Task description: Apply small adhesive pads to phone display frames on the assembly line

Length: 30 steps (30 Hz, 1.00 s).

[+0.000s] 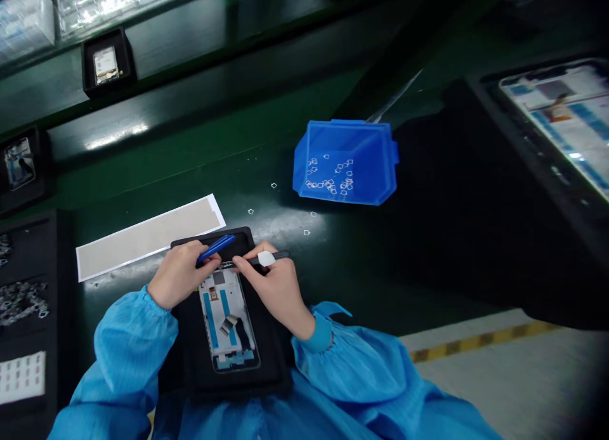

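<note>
A blue tool [216, 248] is gripped by the curled left hand [181, 270], a dark tool [281, 255] by the right hand [281, 289]; the phone [218, 314] should be kept flat in the near tray [273, 359].

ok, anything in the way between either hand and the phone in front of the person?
Nothing visible. Left hand and right hand are both at the far end of the phone, holding a blue tool and a dark tool. The blue bin stands off to the right.

Dim | glare on green bench [342, 262] | near-black right side | clear trays [98, 6] blurred
</note>
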Motion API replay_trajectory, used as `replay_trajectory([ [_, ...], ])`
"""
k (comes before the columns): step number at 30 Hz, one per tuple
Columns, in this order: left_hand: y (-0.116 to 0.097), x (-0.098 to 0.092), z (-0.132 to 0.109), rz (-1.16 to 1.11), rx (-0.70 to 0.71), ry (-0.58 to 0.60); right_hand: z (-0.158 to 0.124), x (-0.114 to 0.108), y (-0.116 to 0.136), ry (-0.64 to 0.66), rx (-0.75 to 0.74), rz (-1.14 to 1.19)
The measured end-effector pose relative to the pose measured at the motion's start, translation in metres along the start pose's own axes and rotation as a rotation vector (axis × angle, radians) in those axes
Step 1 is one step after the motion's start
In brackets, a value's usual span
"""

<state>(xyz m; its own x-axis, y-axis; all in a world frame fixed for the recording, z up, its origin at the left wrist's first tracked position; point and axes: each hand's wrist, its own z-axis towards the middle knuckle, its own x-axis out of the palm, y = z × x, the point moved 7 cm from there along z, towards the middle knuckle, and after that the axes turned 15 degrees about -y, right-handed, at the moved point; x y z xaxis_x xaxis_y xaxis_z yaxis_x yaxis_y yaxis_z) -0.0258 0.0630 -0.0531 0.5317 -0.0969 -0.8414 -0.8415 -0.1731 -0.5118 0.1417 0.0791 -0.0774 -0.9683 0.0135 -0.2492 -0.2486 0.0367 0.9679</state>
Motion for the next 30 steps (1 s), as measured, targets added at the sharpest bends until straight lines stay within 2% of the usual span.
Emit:
replay_trajectory([
  [7,-0.003,0.000,-0.002,-0.005,-0.032,-0.002,0.000,0.000,-0.001,-0.002,-0.004,-0.012],
  [12,-0.006,0.001,-0.003,0.077,-0.036,-0.012,-0.001,0.000,-0.001,0.003,-0.015,-0.036],
  [18,-0.006,0.004,-0.003,0.148,0.007,0.004,-0.001,-0.006,0.010,-0.006,-0.148,-0.084],
  [23,-0.007,0.004,-0.003,0.128,0.010,0.013,-0.002,-0.007,0.006,-0.013,-0.121,-0.045],
  [30,-0.007,0.003,-0.002,0.109,-0.008,0.010,-0.004,-0.005,0.014,-0.015,-0.237,-0.089],
])
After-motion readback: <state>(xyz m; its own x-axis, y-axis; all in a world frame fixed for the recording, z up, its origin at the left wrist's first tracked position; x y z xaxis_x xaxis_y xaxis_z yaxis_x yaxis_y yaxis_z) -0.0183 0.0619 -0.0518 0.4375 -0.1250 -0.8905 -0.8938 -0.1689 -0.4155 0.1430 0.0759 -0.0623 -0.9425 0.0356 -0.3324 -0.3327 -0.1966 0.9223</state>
